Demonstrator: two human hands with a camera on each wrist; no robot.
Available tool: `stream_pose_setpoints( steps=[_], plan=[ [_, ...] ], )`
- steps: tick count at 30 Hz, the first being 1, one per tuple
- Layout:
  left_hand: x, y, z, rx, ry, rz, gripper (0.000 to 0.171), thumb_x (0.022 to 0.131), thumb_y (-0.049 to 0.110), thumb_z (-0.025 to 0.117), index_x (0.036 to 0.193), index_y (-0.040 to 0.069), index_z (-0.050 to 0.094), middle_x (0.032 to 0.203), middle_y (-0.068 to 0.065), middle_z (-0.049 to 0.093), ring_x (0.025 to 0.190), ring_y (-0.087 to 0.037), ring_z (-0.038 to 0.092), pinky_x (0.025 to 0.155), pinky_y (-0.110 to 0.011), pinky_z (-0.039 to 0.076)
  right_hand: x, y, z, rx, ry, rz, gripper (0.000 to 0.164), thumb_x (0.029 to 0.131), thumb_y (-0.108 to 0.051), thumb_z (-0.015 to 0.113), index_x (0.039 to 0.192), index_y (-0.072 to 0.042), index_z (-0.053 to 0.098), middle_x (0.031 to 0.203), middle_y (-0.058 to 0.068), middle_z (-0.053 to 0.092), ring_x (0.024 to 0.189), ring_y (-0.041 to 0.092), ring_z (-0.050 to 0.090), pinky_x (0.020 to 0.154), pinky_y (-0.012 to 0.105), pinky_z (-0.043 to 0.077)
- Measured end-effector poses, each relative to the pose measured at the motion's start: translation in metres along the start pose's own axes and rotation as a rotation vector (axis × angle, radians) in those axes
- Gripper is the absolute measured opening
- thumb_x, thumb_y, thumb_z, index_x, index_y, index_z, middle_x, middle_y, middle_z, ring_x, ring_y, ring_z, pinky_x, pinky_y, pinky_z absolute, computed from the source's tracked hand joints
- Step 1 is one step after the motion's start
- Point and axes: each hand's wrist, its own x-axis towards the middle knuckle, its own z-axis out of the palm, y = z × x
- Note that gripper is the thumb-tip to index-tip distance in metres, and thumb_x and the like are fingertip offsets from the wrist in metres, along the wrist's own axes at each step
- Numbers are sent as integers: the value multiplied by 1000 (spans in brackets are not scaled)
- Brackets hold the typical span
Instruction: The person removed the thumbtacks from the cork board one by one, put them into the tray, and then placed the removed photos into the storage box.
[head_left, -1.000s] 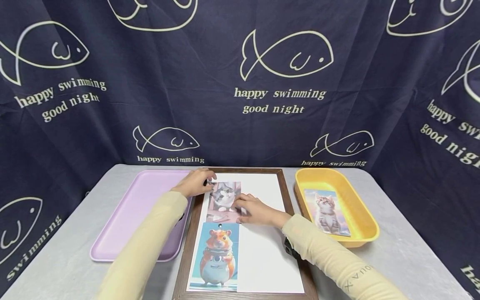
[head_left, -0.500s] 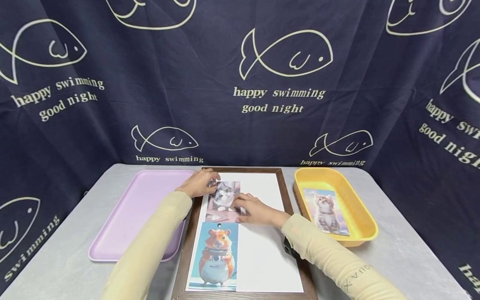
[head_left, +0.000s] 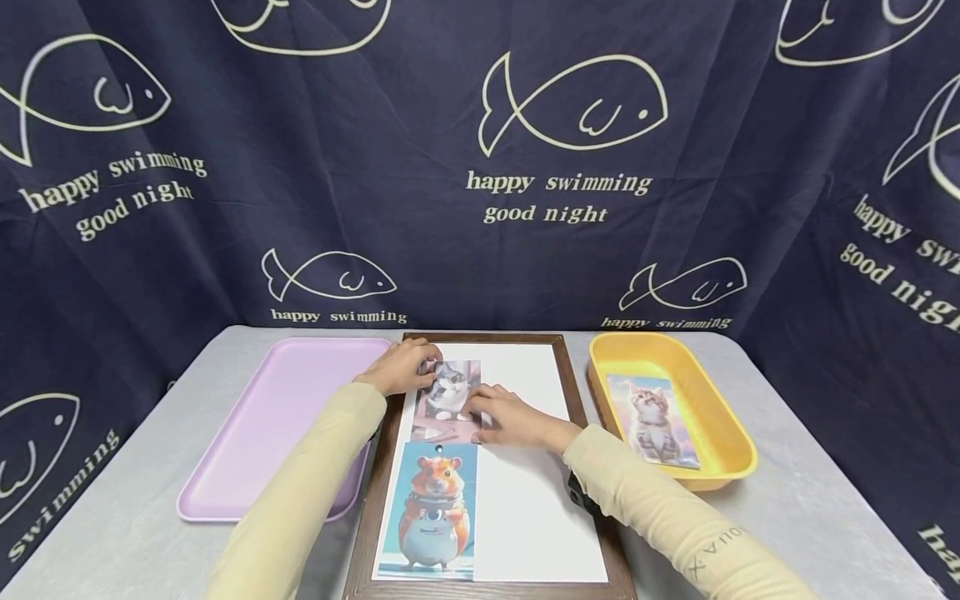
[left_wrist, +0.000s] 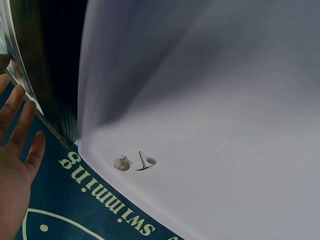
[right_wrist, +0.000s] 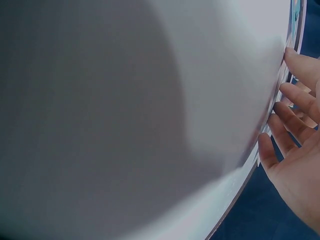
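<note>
Shifted slightly rightward, our left hand (head_left: 405, 365), grip unclear to us, lies at the upper-left corner of the cat picture (head_left: 446, 412) on the board (head_left: 538, 508); our right hand (head_left: 510, 418), fingers extended, touches that picture's right edge.

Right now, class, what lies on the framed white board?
A cat picture and, nearer, a hamster picture with a stud at its top. The left hand and right hand partly cover the cat picture; board beneath is hidden.
</note>
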Motion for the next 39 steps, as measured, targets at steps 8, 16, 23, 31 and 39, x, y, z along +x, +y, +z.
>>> stream_pose_setpoints(
  steps=[8,16,23,31,39],
  plan=[
    [1,0,1,-9,1,-5,28,80,21,66,107,14,62,99,-3,58,88,-20,54,81,-44,43,0,0,-1,-4,1,-8,34,82,-20,66,114,-8,57,119,8,51,106,24,46,90,44,39],
    [1,2,0,-40,-8,-37,29,80,19,66,108,14,61,106,-3,56,82,-17,52,85,-45,41,0,-2,-4,-22,-2,-23,34,82,-20,66,112,-8,58,118,9,52,105,24,47,89,43,40],
    [1,4,-2,-36,-22,-46,31,80,19,68,109,15,61,102,-4,55,80,-17,51,82,-43,41,3,-2,-8,-25,-22,-24,33,81,-15,67,111,-5,59,117,10,54,110,26,50,98,42,38],
    [0,4,-2,-22,-8,-36,30,80,18,68,109,14,61,103,-5,55,78,-17,52,80,-44,41,3,-2,-15,-8,-36,12,31,82,-12,64,112,-4,58,119,10,54,113,25,50,97,38,40],
    [0,5,-3,-14,14,-11,30,78,16,68,107,14,62,103,-6,57,80,-19,55,79,-44,42,-1,-2,-24,18,-29,14,32,82,-9,64,113,-3,58,115,11,57,111,25,51,97,38,40]
  ],
)
